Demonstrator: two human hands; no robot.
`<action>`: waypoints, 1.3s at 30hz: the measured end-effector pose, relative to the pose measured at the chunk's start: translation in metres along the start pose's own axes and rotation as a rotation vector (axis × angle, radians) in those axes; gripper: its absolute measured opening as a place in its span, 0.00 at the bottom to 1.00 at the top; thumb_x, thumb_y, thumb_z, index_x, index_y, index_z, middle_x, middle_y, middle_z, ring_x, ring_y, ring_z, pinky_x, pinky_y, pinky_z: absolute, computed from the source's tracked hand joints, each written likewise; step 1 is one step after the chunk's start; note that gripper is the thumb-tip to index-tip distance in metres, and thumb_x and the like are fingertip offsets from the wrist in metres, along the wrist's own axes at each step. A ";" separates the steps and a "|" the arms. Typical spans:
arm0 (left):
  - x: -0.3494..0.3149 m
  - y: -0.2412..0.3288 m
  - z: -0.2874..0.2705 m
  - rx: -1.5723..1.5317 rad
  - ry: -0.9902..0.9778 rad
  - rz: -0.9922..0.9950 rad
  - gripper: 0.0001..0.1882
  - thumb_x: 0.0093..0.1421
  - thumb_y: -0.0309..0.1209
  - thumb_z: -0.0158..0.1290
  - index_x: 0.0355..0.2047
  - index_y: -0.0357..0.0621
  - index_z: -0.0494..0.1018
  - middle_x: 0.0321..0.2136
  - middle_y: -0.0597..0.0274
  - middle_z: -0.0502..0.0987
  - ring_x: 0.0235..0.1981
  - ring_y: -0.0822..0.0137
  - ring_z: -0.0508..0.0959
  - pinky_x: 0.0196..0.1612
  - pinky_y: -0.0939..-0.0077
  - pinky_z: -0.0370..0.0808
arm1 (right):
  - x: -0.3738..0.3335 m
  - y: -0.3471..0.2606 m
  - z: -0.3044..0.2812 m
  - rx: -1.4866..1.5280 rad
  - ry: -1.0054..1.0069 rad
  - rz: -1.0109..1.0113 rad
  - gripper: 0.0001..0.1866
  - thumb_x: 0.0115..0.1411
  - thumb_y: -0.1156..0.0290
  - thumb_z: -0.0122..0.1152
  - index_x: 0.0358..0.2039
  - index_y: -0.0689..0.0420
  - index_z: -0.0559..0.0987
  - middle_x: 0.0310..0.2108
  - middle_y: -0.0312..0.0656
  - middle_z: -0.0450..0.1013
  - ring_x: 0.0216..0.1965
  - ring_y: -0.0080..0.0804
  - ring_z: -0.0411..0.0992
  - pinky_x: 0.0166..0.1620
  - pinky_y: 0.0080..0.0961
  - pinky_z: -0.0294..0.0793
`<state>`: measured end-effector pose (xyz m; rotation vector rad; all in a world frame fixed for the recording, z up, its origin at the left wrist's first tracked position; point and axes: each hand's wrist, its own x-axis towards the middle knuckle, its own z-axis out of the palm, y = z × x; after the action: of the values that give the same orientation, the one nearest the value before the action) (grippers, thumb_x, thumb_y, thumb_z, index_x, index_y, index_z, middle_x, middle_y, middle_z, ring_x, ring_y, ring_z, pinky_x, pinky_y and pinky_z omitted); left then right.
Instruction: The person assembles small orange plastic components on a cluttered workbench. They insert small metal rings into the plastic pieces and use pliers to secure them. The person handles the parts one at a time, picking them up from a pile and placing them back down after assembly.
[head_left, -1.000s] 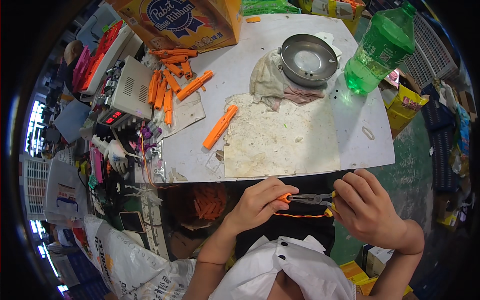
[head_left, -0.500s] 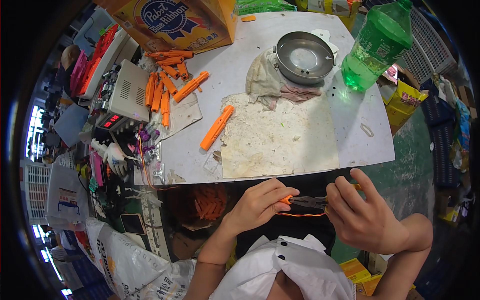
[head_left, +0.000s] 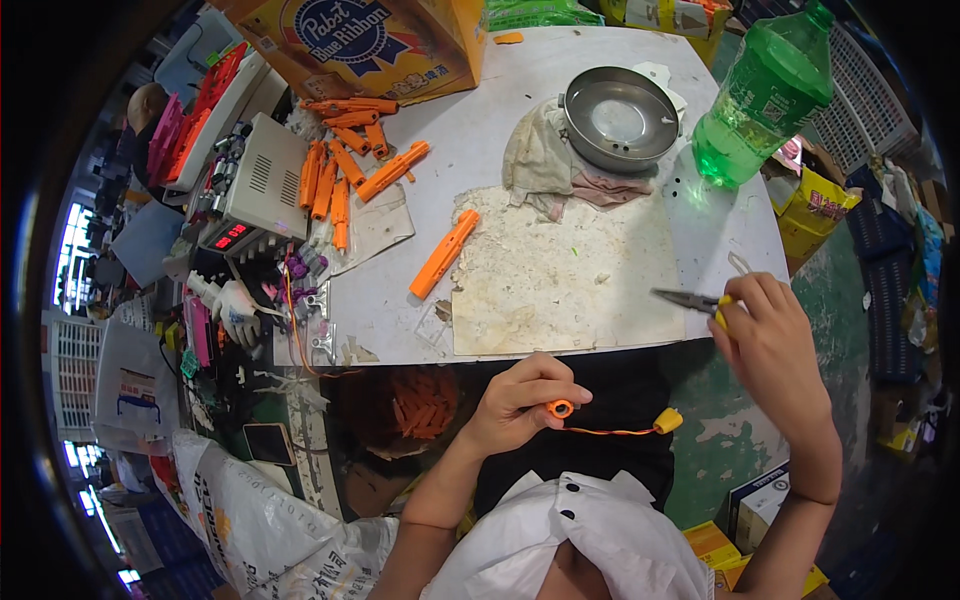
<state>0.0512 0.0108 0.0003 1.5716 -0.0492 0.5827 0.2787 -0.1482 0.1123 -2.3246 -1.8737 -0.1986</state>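
My left hand (head_left: 522, 402) is closed around an orange plastic housing (head_left: 561, 409), with its round open end showing past the fingertips. Red and yellow twisted wires (head_left: 610, 432) run from it to a yellow plug (head_left: 667, 421) hanging at the right. My right hand (head_left: 768, 340) grips long-nose pliers (head_left: 690, 300) by their yellow handles over the table's right front corner. The jaws point left and sit apart from the housing. On the table, a single long orange housing (head_left: 443, 254) lies beside a stained board (head_left: 570, 290).
Several orange housings (head_left: 350, 165) lie near a cardboard box (head_left: 380, 60) and a grey power unit (head_left: 262, 175). A metal bowl (head_left: 620, 118) rests on a rag, left of a green bottle (head_left: 765, 95). Under the table, a container holds more orange pieces (head_left: 422, 403).
The pliers have left the housing and moved up and right with my right hand. The yellow plug now hangs in view. My left hand stays nearly in place; the housing's end now faces up.
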 end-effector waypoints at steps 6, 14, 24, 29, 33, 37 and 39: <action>-0.004 -0.002 0.005 -0.063 0.093 0.025 0.18 0.58 0.41 0.54 0.41 0.40 0.76 0.33 0.60 0.71 0.31 0.70 0.71 0.33 0.80 0.68 | -0.001 0.041 0.077 0.074 -0.020 0.242 0.08 0.50 0.72 0.60 0.28 0.63 0.75 0.35 0.44 0.69 0.38 0.40 0.68 0.43 0.32 0.68; 0.002 0.006 0.006 0.076 0.116 0.016 0.21 0.58 0.45 0.52 0.39 0.37 0.75 0.28 0.58 0.73 0.28 0.68 0.72 0.32 0.77 0.69 | 0.015 0.003 0.111 0.172 0.349 0.122 0.15 0.48 0.73 0.62 0.38 0.58 0.75 0.38 0.42 0.71 0.44 0.42 0.68 0.48 0.36 0.66; -0.003 0.010 0.007 0.049 0.175 -0.069 0.23 0.57 0.46 0.53 0.41 0.36 0.74 0.27 0.59 0.72 0.28 0.69 0.72 0.33 0.78 0.68 | 0.056 -0.016 0.143 0.409 0.166 0.016 0.11 0.47 0.73 0.64 0.33 0.58 0.76 0.32 0.38 0.72 0.39 0.36 0.68 0.41 0.29 0.69; -0.007 0.007 0.002 0.095 0.161 -0.031 0.21 0.57 0.44 0.54 0.39 0.37 0.75 0.26 0.60 0.73 0.28 0.70 0.72 0.33 0.78 0.68 | 0.055 -0.037 0.121 0.898 0.142 0.219 0.06 0.51 0.74 0.62 0.30 0.61 0.76 0.30 0.41 0.75 0.32 0.35 0.73 0.37 0.26 0.72; -0.003 0.013 0.002 0.148 0.178 -0.062 0.20 0.57 0.44 0.54 0.37 0.37 0.75 0.26 0.61 0.74 0.27 0.70 0.72 0.33 0.78 0.68 | 0.032 -0.060 0.061 1.203 0.097 0.101 0.06 0.51 0.79 0.62 0.31 0.62 0.77 0.28 0.43 0.76 0.29 0.34 0.75 0.34 0.24 0.74; 0.004 0.014 0.004 0.294 0.151 -0.006 0.19 0.57 0.42 0.54 0.37 0.36 0.75 0.25 0.61 0.75 0.27 0.68 0.72 0.33 0.76 0.68 | 0.017 -0.074 0.033 1.014 0.148 -0.096 0.09 0.46 0.82 0.63 0.31 0.61 0.78 0.29 0.40 0.76 0.29 0.35 0.75 0.35 0.24 0.75; 0.007 0.018 0.006 0.355 0.133 -0.017 0.18 0.56 0.40 0.56 0.37 0.36 0.75 0.25 0.61 0.75 0.26 0.67 0.72 0.33 0.76 0.68 | 0.012 -0.074 0.032 0.885 0.195 -0.217 0.15 0.43 0.84 0.62 0.35 0.61 0.77 0.32 0.40 0.76 0.32 0.35 0.75 0.35 0.25 0.75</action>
<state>0.0522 0.0055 0.0197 1.8698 0.1769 0.7087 0.2091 -0.1148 0.0857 -1.4565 -1.6333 0.3135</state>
